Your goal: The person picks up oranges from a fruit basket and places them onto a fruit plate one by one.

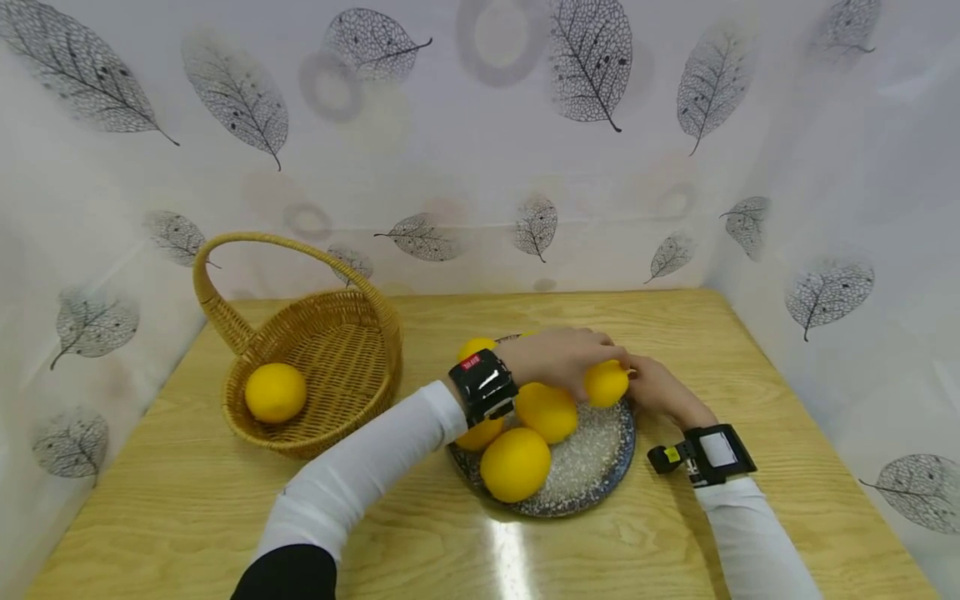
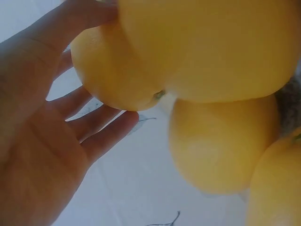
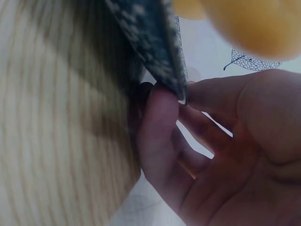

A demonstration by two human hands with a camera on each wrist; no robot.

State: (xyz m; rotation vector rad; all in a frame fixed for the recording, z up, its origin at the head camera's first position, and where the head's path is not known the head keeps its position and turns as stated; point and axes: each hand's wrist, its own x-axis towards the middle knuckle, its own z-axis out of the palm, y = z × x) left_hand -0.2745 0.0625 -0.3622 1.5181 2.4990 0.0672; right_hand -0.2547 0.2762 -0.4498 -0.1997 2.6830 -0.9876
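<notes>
My left hand (image 1: 566, 354) reaches across a speckled plate (image 1: 592, 475) and holds a yellow lemon (image 1: 606, 383) over the plate's right side. In the left wrist view, thumb and fingers are curved around that lemon (image 2: 113, 70), with its small green stem end showing. Several other lemons (image 1: 515, 465) lie on the plate, some partly hidden behind the left hand and wrist. At the plate's right edge, my right hand (image 1: 667, 392) pinches the rim (image 3: 162, 61) between thumb and fingers, as the right wrist view shows.
To the left stands a wicker basket (image 1: 352, 367) with a tall arched handle (image 1: 300, 243). One lemon (image 1: 275, 392) lies inside it. Everything rests on a pale wooden table (image 1: 420, 533), enclosed behind and on both sides by a leaf-patterned sheet (image 1: 465, 150).
</notes>
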